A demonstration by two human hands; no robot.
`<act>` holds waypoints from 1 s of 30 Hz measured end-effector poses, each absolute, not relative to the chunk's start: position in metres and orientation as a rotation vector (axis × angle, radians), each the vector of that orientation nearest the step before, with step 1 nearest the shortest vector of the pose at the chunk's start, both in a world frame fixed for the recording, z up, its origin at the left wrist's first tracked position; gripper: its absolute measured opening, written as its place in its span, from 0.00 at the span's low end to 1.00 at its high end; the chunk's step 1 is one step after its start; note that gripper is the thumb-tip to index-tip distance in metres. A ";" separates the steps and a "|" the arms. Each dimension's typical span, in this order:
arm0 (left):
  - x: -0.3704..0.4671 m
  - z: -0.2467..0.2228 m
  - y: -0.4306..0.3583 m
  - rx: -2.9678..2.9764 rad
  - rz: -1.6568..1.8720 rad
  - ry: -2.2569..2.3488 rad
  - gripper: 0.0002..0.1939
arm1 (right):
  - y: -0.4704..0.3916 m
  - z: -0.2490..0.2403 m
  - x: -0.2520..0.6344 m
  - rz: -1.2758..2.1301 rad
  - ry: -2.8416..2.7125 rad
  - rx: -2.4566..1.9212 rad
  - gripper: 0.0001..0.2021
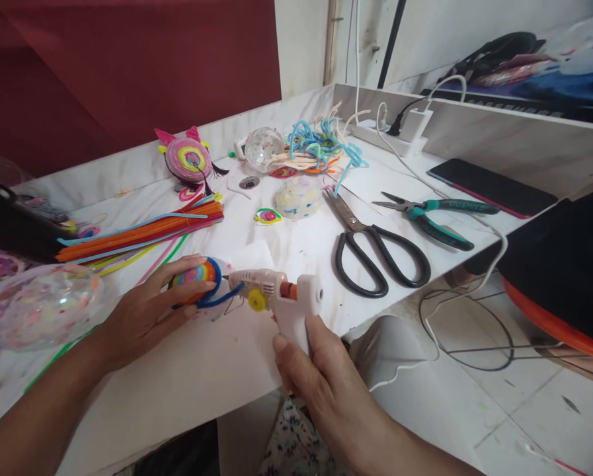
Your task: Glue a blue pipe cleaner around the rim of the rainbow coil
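Note:
My left hand (145, 311) is closed over a round rainbow-coloured piece (193, 281) of coiled pipe cleaner, near the front edge of the table. A blue pipe cleaner (219, 301) runs round its right rim, with a loose end sticking out to the right. My right hand (316, 363) grips the handle of a white glue gun (296, 304). The gun's nozzle points left and meets or nearly meets the blue rim; the exact contact is too small to tell. A yellow round piece (257, 299) shows on the gun's side.
Black-handled scissors (353, 221), green-handled pliers (435, 208) and a phone (489, 185) lie to the right. Pipe cleaners (142, 231) and a clear dome (51, 304) are at the left. Behind are a pink coiled figure (190, 158), tangled cords (320, 142) and a power strip (390, 135).

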State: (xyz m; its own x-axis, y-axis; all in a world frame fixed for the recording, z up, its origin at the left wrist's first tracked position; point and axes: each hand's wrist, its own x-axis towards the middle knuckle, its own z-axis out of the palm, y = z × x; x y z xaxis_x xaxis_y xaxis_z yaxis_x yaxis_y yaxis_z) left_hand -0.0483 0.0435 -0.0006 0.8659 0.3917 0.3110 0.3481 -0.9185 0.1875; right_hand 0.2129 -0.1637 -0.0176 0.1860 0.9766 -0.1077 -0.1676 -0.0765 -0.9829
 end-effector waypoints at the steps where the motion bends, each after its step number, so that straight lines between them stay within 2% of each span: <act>1: -0.049 -0.001 0.045 2.924 0.527 0.568 0.33 | -0.163 -0.018 0.212 1.207 -0.902 -1.236 0.15; 14: -0.052 -0.002 0.051 2.941 0.528 0.513 0.34 | -0.166 -0.015 0.212 1.243 -0.921 -1.213 0.18; 23: -0.051 -0.002 0.049 2.940 0.527 0.542 0.35 | -0.166 -0.014 0.212 1.200 -0.925 -1.231 0.11; 28: -0.053 -0.004 0.052 2.938 0.520 0.533 0.35 | -0.161 -0.011 0.214 1.236 -0.946 -1.178 0.17; 30: -0.054 -0.005 0.052 2.943 0.520 0.536 0.35 | -0.160 -0.011 0.214 1.229 -0.944 -1.201 0.16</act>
State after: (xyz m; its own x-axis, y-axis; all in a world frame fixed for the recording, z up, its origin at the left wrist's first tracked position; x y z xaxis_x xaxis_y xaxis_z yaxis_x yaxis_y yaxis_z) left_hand -0.0539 0.0524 -0.0051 0.8793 0.3592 0.3128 0.3232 -0.9324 0.1621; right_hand 0.2137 -0.1596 -0.0113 0.1380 0.9869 -0.0842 -0.1731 -0.0597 -0.9831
